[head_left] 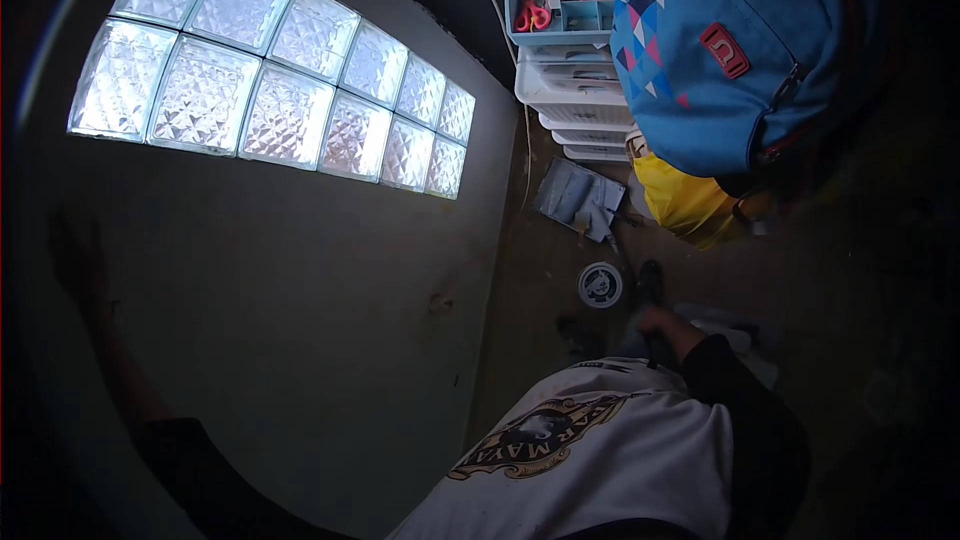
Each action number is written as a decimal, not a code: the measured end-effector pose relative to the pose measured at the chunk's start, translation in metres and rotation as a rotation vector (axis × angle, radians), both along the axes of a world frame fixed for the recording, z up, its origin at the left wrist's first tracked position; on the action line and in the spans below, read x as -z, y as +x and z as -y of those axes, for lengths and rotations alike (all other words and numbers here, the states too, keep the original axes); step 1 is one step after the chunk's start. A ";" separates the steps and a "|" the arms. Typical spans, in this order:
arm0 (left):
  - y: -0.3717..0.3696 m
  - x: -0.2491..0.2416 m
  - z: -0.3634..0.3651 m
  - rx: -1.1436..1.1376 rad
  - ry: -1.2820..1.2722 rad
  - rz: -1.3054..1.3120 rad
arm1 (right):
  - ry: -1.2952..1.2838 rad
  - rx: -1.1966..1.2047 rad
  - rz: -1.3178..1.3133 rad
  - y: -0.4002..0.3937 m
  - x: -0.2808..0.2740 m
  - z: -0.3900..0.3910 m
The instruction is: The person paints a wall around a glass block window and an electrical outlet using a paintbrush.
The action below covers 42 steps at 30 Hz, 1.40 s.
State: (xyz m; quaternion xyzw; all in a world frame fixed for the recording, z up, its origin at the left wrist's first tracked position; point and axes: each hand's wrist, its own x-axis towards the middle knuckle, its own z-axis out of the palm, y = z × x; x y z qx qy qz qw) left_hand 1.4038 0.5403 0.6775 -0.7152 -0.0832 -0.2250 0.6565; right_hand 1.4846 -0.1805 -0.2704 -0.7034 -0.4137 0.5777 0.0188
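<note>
At the far left, my left hand (80,258) is raised by the grey wall (300,290), with its fingers apart and nothing visible in it. The dark light hides whether the palm touches the wall. My right hand (652,320) is low in front of my body, close to my leg and shoe (651,275). Its fingers are too dark to make out. Near it on the floor stands a round tub with a printed white lid (600,285). Beyond that lies a paint-smeared tray (577,198).
Glass blocks (290,100) form a bright window in the wall. At the upper right are white plastic drawers (570,90), an organizer (590,37) holding pink scissors (533,15), a blue backpack (690,50) and a yellow bag (685,202). A cable (527,150) hangs along the corner.
</note>
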 end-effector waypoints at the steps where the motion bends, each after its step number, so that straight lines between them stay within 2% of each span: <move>1: -0.001 0.002 0.000 -0.008 -0.007 0.001 | 0.019 -0.047 -0.009 -0.002 0.011 -0.002; 2: -0.002 0.005 -0.001 -0.018 -0.016 0.009 | 0.030 -0.067 -0.016 -0.005 0.021 -0.004; 5: -0.006 0.018 0.003 -0.052 -0.021 0.018 | -0.081 0.151 0.032 0.005 -0.038 -0.010; 6: -0.006 0.028 0.011 -0.065 -0.028 0.021 | -0.086 0.142 0.034 0.010 -0.073 -0.017; 8: -0.005 0.065 0.043 -0.070 -0.087 0.044 | -0.213 0.117 0.078 0.016 -0.135 -0.030; 9: -0.005 0.101 0.068 -0.067 -0.179 0.075 | -0.218 0.104 0.079 0.009 -0.127 -0.028; 11: -0.012 0.215 0.122 -0.105 -0.528 0.168 | -0.180 0.113 0.254 -0.007 -0.108 -0.020; 12: -0.012 0.278 0.181 -0.173 -0.771 0.078 | -0.187 0.106 0.255 -0.010 -0.107 -0.020; 13: -0.029 0.351 0.205 -0.236 -1.012 -0.064 | -0.165 0.119 0.254 -0.013 -0.107 -0.020; 14: -0.054 0.432 0.234 -0.175 -1.284 -0.235 | -0.145 0.134 0.254 -0.017 -0.107 -0.020; 15: -0.072 0.506 0.263 -0.238 -1.811 -0.426 | -0.154 0.127 0.257 -0.019 -0.104 -0.017; 17: -0.160 0.683 0.311 -0.639 -2.268 -0.874 | -0.167 0.082 0.168 -0.020 -0.093 -0.011; 18: -0.190 0.715 0.352 -0.672 -2.499 -0.817 | -0.177 0.072 0.169 -0.019 -0.097 -0.009; 19: -0.214 0.740 0.383 -0.936 -2.558 -0.705 | -0.131 0.057 0.131 -0.017 -0.108 -0.008; 21: -0.274 0.819 0.419 -1.093 -2.868 -0.542 | -0.099 0.030 0.091 -0.018 -0.132 -0.003; 22: -0.281 0.818 0.427 -1.104 -2.886 -0.537 | -0.043 0.071 0.081 -0.023 -0.144 0.002; 24: -0.275 0.814 0.433 -1.093 -2.665 -0.481 | 0.039 0.102 0.092 -0.025 -0.172 -0.002; 27: -0.284 0.814 0.425 -0.985 -2.679 -0.399 | 0.020 0.120 0.131 -0.023 -0.220 -0.027; 28: -0.299 0.820 0.420 -0.783 -2.749 -0.415 | 0.039 0.112 0.139 -0.025 -0.225 -0.029; 30: -0.301 0.810 0.422 -0.801 -2.791 -0.340 | 0.021 0.112 0.138 -0.026 -0.231 -0.025; 32: -0.283 0.787 0.425 -0.764 -2.814 -0.281 | 0.027 0.113 0.112 -0.022 -0.229 -0.023; 33: -0.272 0.765 0.429 -0.924 -2.828 -0.240 | 0.042 0.092 0.076 -0.018 -0.227 -0.020; 34: -0.259 0.740 0.431 -0.963 -2.862 -0.217 | 0.032 0.028 0.068 -0.012 -0.237 -0.028; 36: -0.253 0.710 0.431 -0.866 -2.864 -0.301 | -0.009 -0.083 0.031 0.000 -0.254 -0.036; 37: -0.250 0.709 0.429 -0.875 -2.863 -0.279 | -0.038 -0.132 0.015 0.010 -0.250 -0.036; 39: -0.251 0.721 0.428 -0.867 -2.692 -0.534 | -0.069 -0.181 -0.066 0.026 -0.231 -0.038; 41: -0.213 0.734 0.398 -0.858 -2.773 -0.487 | -0.076 -0.288 -0.123 0.039 -0.175 -0.040; 42: -0.206 0.771 0.378 -0.655 -2.835 -0.331 | -0.061 -0.301 -0.118 0.052 -0.138 -0.050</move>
